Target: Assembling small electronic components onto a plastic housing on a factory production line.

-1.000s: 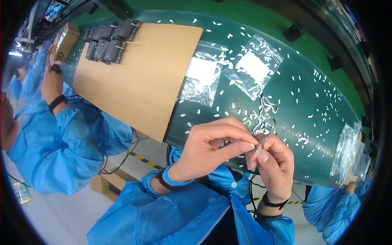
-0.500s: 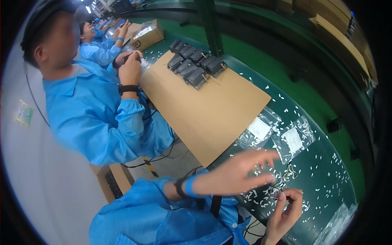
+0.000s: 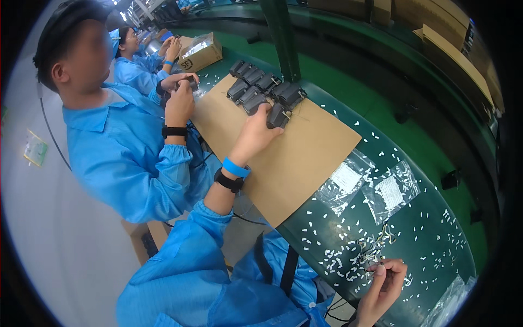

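Table (image 3: 403,231): green, running from the far upper left down to the lower right.
Nearest co-worker (image 3: 120,152): a person in a blue smock at the left, holding a small dark part in both hands.
Cardboard sheet (image 3: 297,169): flat and brown, set aslant over the middle of the table.
Cardboard box (image 3: 204,54): at the table's far end, beyond the sheet.
Dark housings (image 3: 253,82): grouped in slanting rows on the sheet's far edge, most with their long axes running lower left to upper right.
Clear bags (image 3: 340,182): two lie side by side just right of the sheet, each with a white label.
Left hand (image 3: 255,136): reaches forward over the sheet, thumb and fingers curled around one housing.
Right hand (image 3: 388,280): low at the right, thumb and fingertips pinched together on something dark, too small to make out.
Held housing (image 3: 279,116): between left thumb and fingers, at the near right corner of the group; its long axis seems to slant toward the upper right. It sits well apart from the right hand, farther up and left.
Wires (image 3: 366,255): a loose tangle just beyond the right fingertips.
White pieces (image 3: 332,263): tiny, scattered widely, thickest left of the right hand.
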Action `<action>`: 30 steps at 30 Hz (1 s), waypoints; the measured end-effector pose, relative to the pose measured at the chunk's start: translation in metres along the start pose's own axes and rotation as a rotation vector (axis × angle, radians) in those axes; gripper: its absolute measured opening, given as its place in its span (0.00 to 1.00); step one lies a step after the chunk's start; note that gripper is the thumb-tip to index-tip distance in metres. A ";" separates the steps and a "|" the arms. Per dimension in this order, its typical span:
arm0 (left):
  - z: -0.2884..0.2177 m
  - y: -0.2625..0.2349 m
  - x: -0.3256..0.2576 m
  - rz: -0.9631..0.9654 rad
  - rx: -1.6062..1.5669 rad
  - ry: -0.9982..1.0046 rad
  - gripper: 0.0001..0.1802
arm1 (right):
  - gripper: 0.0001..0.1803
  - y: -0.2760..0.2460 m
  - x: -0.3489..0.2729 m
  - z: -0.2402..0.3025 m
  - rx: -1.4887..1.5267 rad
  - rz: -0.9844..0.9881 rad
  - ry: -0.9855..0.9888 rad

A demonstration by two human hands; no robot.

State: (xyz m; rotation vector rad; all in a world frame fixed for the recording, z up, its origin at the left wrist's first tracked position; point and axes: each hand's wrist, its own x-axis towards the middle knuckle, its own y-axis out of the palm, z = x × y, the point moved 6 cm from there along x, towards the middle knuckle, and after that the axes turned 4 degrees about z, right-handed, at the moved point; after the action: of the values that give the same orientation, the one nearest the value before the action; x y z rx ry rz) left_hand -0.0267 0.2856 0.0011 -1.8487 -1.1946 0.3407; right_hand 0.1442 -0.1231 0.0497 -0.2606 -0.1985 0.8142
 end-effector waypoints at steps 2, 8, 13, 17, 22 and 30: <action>-0.003 0.002 -0.002 0.073 -0.070 -0.055 0.29 | 0.03 -0.003 -0.003 0.000 0.019 -0.003 0.040; -0.091 0.005 -0.054 0.087 -0.085 0.458 0.09 | 0.02 0.013 0.003 -0.004 0.229 -0.033 -0.053; -0.144 0.002 -0.103 0.021 -0.135 0.635 0.07 | 0.02 0.040 0.015 0.020 0.128 0.195 -0.238; -0.097 0.002 -0.078 -0.067 0.073 0.206 0.27 | 0.01 0.032 0.006 0.020 0.113 0.229 -0.198; -0.083 0.028 -0.063 0.115 -0.016 0.259 0.47 | 0.01 0.045 0.006 0.022 0.110 0.259 -0.171; -0.101 0.038 -0.067 0.341 -0.218 0.222 0.48 | 0.02 0.024 -0.008 0.017 0.066 0.151 -0.233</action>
State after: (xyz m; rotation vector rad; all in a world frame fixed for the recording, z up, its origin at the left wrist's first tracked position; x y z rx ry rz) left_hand 0.0266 0.1707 0.0142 -2.2205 -0.7885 0.1896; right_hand 0.1175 -0.1109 0.0581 -0.1188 -0.3729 0.9999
